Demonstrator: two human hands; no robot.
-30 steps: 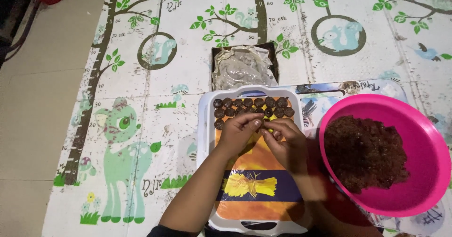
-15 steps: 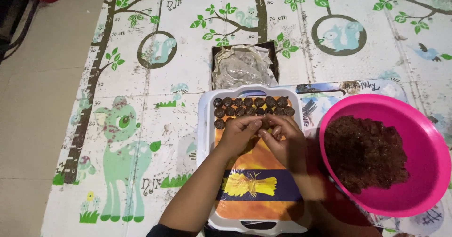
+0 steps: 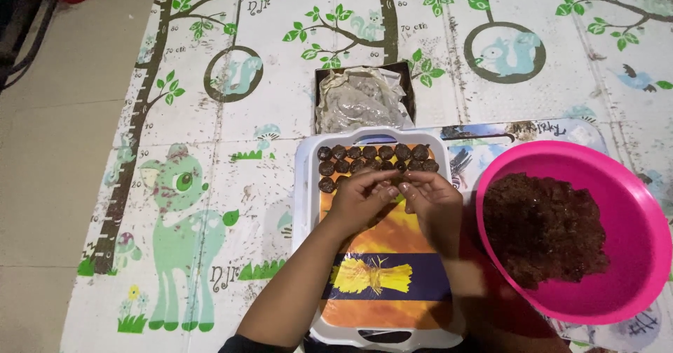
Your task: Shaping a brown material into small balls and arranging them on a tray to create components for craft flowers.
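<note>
Brown lumpy balls (image 3: 371,158) (rows) on tray (image 3: 306,206)

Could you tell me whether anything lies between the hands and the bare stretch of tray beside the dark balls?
Nothing visible does: left hand and right hand hover directly over the tray, beside the dark balls.

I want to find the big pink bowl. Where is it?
In the head view, the pink bowl sits at the right on the play mat, just right of the white tray and the right hand; dark brown mix fills it.
</note>
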